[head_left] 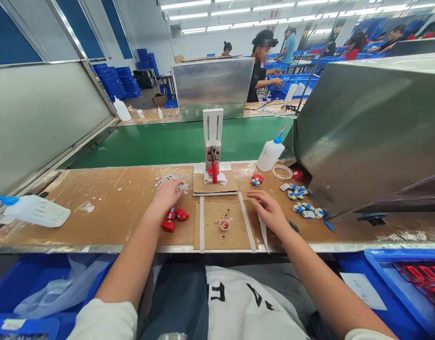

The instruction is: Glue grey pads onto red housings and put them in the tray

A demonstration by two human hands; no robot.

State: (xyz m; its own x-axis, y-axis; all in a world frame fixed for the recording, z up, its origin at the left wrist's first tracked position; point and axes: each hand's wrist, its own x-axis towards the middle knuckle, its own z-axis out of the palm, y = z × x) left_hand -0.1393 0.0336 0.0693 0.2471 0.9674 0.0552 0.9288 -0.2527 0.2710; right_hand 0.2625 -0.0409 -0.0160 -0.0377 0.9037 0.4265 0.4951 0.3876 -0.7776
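Note:
My left hand (167, 192) reaches over the near edge of a pile of small grey pieces (183, 187); its fingertips are among them, and whether they pinch one is too small to tell. Several red parts (170, 222) lie just below that hand. My right hand (268, 208) hovers over the cardboard right of centre, fingers apart, holding nothing. Between the hands stands a small press (213, 141) with a red handle (215, 172). In front of it a small round cup (224, 225) sits on a cardboard sheet (234, 241), with tiny bits scattered around.
A red-and-blue part (257, 180), a white ring (283, 172), a bottle (270, 155) and several blue-yellow parts (302, 208) are at the right. Another bottle (40, 211) lies at far left. Behind runs a green belt (160, 141); a person (260, 71) works beyond it.

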